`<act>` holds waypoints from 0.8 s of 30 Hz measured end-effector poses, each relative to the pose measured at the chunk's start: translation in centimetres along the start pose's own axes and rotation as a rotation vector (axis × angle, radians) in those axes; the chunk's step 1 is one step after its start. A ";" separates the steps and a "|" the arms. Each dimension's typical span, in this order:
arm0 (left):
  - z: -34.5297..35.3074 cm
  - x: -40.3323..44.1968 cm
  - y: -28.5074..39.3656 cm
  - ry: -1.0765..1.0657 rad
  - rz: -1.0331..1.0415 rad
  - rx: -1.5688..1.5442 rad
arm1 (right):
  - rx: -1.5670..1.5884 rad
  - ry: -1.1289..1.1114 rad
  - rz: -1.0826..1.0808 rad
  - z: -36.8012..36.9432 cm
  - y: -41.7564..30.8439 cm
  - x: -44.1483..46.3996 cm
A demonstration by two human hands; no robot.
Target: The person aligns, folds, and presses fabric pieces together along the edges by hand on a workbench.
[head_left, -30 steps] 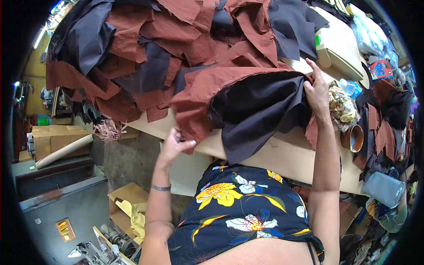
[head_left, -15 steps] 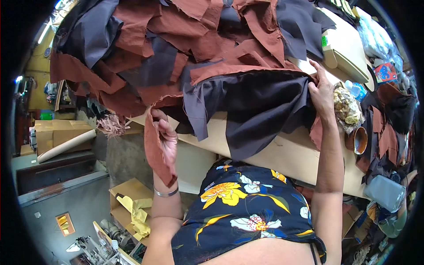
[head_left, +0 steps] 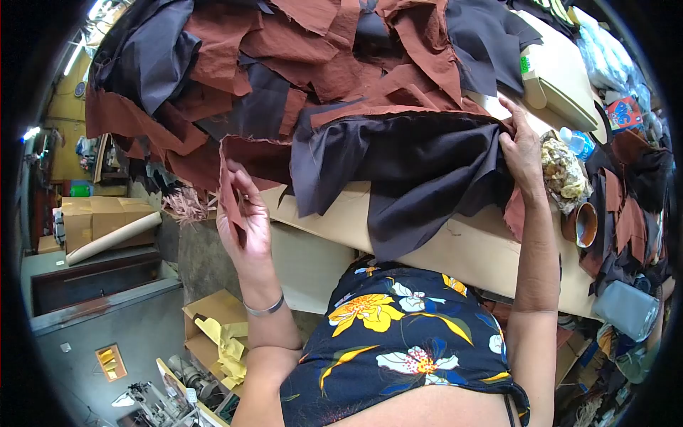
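A long piece of cloth (head_left: 427,164), dark on one face and reddish-brown on the other, stretches between my two hands. My left hand (head_left: 244,213) pinches its reddish-brown left end between thumb and fingers, with the edge standing upright. At the other end, my right hand (head_left: 523,153) grips the upper corner, thumb over the cloth and forefinger pointing up. Dark folds hang down from the middle over the edge of the tan work surface (head_left: 469,245). Just behind lies a large heap of reddish-brown and dark cloth pieces (head_left: 292,43).
Right of my right hand are a clear bag of food-like pieces (head_left: 565,171), a bottle (head_left: 576,142) and a brown cup (head_left: 585,224). A beige case (head_left: 562,89) lies behind. Cardboard boxes (head_left: 107,220) and a machine (head_left: 153,406) stand at lower left.
My left hand has moved left and slightly up, drawing the cloth's reddish-brown end out wider. The flap that hung over my left wrist has swung up. My right hand stays nearly in place.
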State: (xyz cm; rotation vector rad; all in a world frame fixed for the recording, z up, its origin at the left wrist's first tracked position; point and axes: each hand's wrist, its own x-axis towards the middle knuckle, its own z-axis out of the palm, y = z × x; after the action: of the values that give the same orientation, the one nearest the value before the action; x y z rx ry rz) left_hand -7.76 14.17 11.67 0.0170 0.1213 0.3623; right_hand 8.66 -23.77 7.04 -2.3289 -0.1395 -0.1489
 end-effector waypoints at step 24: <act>2.4 2.4 0.2 -0.224 -0.054 0.029 | -0.071 -0.035 0.003 0.2 0.0 0.4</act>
State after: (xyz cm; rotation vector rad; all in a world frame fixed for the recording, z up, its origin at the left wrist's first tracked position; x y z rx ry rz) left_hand -5.29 15.26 13.81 0.0820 -0.0943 0.3024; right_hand 9.02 -23.60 7.00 -2.4026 -0.1506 -0.1140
